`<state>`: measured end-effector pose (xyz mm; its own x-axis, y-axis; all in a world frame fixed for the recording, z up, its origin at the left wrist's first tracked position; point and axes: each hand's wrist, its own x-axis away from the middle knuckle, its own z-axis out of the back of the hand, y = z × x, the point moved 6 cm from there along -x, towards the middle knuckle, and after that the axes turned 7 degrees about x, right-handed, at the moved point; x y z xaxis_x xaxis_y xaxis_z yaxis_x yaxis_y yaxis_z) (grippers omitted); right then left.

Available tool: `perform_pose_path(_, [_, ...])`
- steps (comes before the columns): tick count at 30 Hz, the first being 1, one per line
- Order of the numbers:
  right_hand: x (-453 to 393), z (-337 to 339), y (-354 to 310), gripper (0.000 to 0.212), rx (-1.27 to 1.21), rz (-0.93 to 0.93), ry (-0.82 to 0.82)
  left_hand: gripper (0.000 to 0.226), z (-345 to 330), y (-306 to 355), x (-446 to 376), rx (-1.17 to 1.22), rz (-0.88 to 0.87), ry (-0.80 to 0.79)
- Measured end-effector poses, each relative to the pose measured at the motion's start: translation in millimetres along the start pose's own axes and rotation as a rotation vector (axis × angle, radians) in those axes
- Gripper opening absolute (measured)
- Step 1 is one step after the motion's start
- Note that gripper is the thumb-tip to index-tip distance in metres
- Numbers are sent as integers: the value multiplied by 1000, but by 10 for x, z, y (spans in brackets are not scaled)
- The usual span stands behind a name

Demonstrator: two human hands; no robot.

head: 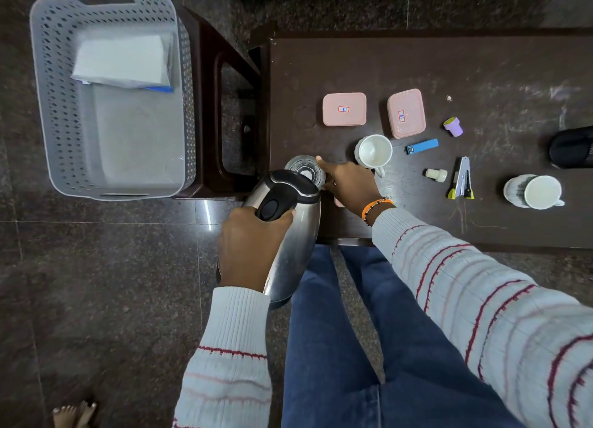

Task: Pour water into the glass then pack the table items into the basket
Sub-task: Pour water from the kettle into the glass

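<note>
A steel kettle point(295, 235) with a black lid and handle is tilted forward, its spout over a clear glass point(303, 167) at the near left corner of the dark table point(481, 68). My left hand point(250, 248) grips the kettle's handle. My right hand point(349, 183) wraps the glass from the right. A grey perforated basket point(51, 106) rests on a dark stool to the left and holds a white folded packet point(122, 60). On the table lie two pink lidded boxes point(344, 109) point(406, 113), a white cup point(373, 151) and a white mug point(534, 191).
Small items sit right of the cup: a blue nail clipper point(422, 146), a purple stamp point(453, 126), a cream cap point(436, 174), a stapler point(462, 179). A black object point(571, 147) is at the right edge. A bare foot point(73, 415) stands bottom left.
</note>
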<state>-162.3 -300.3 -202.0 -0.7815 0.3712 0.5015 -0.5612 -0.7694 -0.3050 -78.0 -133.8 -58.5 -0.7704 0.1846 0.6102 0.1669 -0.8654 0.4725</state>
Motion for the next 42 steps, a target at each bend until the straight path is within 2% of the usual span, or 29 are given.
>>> perform_pose_path(27, [41,14,-31,52,-14,-16,-16,40,3,21,8,6,8,-17])
perform_pose_path(36, [41,3,-21,55,-41,-29,-29,50,-14,55,-12,-23,28,-40])
perform_pose_path(42, [29,-21,2,57,-87,-42,-45,45,6,78,1,-1,31,-47])
